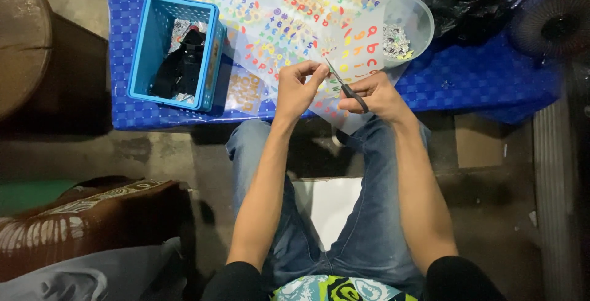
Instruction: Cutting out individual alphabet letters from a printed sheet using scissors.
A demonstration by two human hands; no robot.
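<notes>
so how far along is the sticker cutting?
Done: a heap of small cut pieces lies in the clear bowl. In hand: the left hand pinches a bit of sheet while the right hand works the scissors at it. Left: the sticker sheets on the blue table look mostly uncut, so most remains.

fan [556, 18] cropped, bowl [415, 21] scraps perhaps indistinct
</notes>
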